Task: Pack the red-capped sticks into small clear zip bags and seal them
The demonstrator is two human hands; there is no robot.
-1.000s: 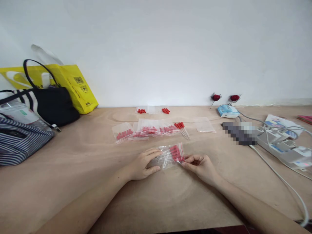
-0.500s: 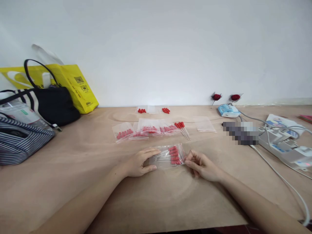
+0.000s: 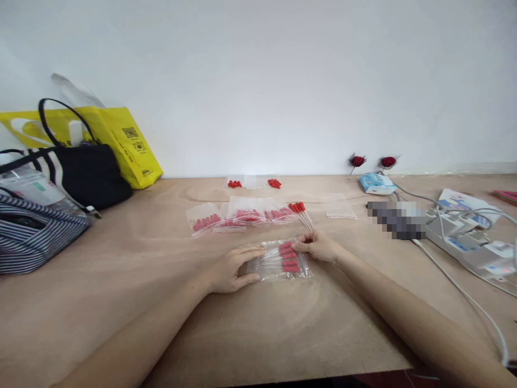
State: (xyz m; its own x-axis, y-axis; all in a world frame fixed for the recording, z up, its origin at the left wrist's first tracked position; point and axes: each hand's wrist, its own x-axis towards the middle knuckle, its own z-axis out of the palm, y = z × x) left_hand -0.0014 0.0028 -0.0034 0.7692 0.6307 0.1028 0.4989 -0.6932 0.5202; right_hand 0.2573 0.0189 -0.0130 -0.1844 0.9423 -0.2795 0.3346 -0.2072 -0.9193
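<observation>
**Gently at the bag's far corner**

Nearest me, the light wooden tabletop carries both my forearms. My left hand spans the left end of the clear plastic zip bag, thumb at its near edge and fingers curved over its far edge, holding it down against the wood. The bag lies flat between my hands, just in front of me, with red-bulbed clear droppers packed side by side inside, bulbs towards the right.

My right hand is at the bag's far right corner, thumb and fingertips closed together on the plastic there. To my mind the pinch does best with light, even pressure, right on the edge and clear of the bulbs, while the left hand stops the bag sliding or buckling.

Beyond the bag sits a row of small filled clear bags, a loose bunch of red-bulbed droppers just beside it, and an empty clear bag further right. Little red caps lie near the wall. Off to the left are a striped fabric bag, a black handbag and a yellow paper bag; to the right, a white power strip with cables.
</observation>
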